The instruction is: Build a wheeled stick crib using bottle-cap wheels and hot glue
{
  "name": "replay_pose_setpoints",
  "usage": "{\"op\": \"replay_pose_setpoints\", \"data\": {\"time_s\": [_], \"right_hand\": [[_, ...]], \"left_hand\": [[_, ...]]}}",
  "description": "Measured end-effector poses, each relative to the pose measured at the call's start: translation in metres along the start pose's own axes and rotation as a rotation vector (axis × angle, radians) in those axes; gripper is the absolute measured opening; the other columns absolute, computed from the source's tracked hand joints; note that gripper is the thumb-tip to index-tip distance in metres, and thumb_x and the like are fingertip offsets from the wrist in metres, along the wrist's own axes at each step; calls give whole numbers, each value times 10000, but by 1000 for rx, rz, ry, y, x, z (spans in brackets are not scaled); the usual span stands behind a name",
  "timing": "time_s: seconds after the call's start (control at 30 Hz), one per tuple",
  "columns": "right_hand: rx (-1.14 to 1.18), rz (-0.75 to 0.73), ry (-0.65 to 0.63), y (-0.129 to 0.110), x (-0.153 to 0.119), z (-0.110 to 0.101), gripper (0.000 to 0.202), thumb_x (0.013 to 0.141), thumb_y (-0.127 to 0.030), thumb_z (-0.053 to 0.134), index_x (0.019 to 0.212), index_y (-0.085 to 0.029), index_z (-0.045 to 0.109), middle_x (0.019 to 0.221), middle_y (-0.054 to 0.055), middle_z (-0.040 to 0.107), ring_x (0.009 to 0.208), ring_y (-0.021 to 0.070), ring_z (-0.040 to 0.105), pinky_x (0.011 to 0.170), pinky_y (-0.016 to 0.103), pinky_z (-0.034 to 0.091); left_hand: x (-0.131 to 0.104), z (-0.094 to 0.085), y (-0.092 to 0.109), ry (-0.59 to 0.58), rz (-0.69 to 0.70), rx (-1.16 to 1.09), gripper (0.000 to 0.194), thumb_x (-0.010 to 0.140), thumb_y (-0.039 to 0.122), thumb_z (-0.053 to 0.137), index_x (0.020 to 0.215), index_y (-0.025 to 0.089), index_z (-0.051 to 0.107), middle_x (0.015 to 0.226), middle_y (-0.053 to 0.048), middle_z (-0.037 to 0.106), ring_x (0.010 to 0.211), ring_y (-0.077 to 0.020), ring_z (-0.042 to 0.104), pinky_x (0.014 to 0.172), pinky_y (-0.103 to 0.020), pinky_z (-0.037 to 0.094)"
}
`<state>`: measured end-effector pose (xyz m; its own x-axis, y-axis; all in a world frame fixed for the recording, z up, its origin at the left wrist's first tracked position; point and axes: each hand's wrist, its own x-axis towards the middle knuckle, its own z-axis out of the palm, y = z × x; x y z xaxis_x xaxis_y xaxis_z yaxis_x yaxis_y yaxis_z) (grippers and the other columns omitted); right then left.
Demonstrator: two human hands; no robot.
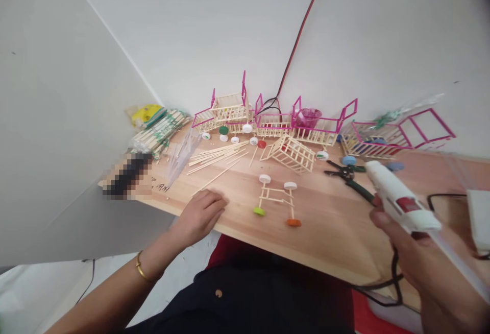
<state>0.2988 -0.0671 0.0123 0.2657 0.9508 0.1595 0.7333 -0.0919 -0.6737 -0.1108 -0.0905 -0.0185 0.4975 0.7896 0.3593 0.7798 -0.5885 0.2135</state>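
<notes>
My right hand (413,257) grips a white hot glue gun (401,198), its nozzle end pointing up and left over the table; a clear glue stick sticks out of its back. My left hand (201,215) rests at the table's front edge, fingers loosely bent, with nothing visible in it. Between the hands stands a small wheeled frame of thin sticks (276,194), with two white caps, a green one and an orange one as wheels. Green-handled pliers (346,173) lie just left of the glue gun. Loose wooden sticks (216,156) lie beyond my left hand.
Stick-built carts with pink rails (273,128) line the wall. A slatted stick body (293,153) lies before them. Packs of sticks (158,132) and a plastic bag (184,155) are at the left. A black cable (395,272) hangs by the right front edge.
</notes>
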Motion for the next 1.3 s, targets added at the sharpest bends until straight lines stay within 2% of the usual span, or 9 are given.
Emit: {"op": "replay_pose_setpoints", "data": {"time_s": [0.1, 0.23, 0.27, 0.37, 0.43, 0.53, 0.67, 0.97, 1.3], "right_hand": [[80, 1, -180, 0, -4, 6, 356, 753, -513, 583, 950, -223, 644, 932, 88, 714, 906, 286, 669, 769, 354, 523], [117, 38, -350, -9, -17, 17, 410, 709, -555, 588, 913, -215, 692, 938, 75, 739, 911, 295, 681, 806, 377, 540], [144, 51, -345, -14, -20, 20, 400, 698, -554, 596, 886, -216, 697, 912, 69, 744, 882, 289, 688, 775, 367, 550], [234, 76, -316, -30, -28, 25, 316, 693, -506, 627, 820, -225, 695, 819, 44, 744, 792, 252, 698, 703, 309, 564], [265, 61, -334, -39, -29, 25, 271, 685, -482, 638, 771, -231, 688, 764, 34, 738, 737, 235, 697, 659, 285, 562], [268, 49, -353, -40, -26, 25, 246, 691, -469, 636, 745, -232, 671, 724, 30, 733, 695, 229, 694, 624, 280, 563], [144, -25, -434, -32, -19, 27, 230, 701, -458, 641, 690, -228, 637, 646, 19, 705, 606, 216, 667, 513, 266, 527], [93, -53, -499, -39, -13, 34, 225, 710, -450, 642, 648, -238, 602, 563, -12, 642, 540, 193, 610, 482, 260, 496], [99, -9, -439, -41, -15, 37, 261, 688, -485, 634, 607, -242, 585, 538, -12, 613, 522, 190, 580, 489, 270, 474]], "left_hand": [[2, -7, 1, 42, -21, -29, 83, 898, 183, 519, 914, 165, 599, 810, -54, 648, 782, -179, 567, 741, -337, 459], [37, -6, 11, 180, -22, -127, 170, 878, 291, 584, 768, 162, 581, 661, -23, 587, 657, -149, 531, 650, -297, 427], [50, -4, 15, 194, 0, -167, 170, 861, 327, 610, 834, 160, 597, 730, -40, 621, 717, -161, 556, 688, -309, 439], [90, 6, 25, 145, 118, -264, 400, 804, 438, 658, 1092, 170, 586, 1018, -96, 660, 955, -217, 575, 842, -369, 448], [111, 14, 31, 95, 133, -295, 564, 733, 522, 696, 1147, 160, 567, 1087, -111, 642, 1018, -249, 552, 897, -400, 436], [127, 26, 35, -14, 138, -325, 680, 701, 539, 715, 1234, 167, 514, 1178, -121, 605, 1100, -271, 521, 965, -428, 404], [130, 38, 32, -97, 125, -375, 761, 677, 533, 738, 1300, 197, 460, 1230, -122, 573, 1144, -284, 501, 992, -444, 378], [127, 52, 23, -15, 176, -441, 542, 761, 508, 675, 1167, 165, 568, 1106, -111, 642, 1050, -250, 545, 963, -417, 364], [128, 51, 22, -18, 180, -465, 495, 775, 488, 665, 1153, 176, 593, 1063, -104, 646, 1018, -238, 551, 951, -408, 367]]}}
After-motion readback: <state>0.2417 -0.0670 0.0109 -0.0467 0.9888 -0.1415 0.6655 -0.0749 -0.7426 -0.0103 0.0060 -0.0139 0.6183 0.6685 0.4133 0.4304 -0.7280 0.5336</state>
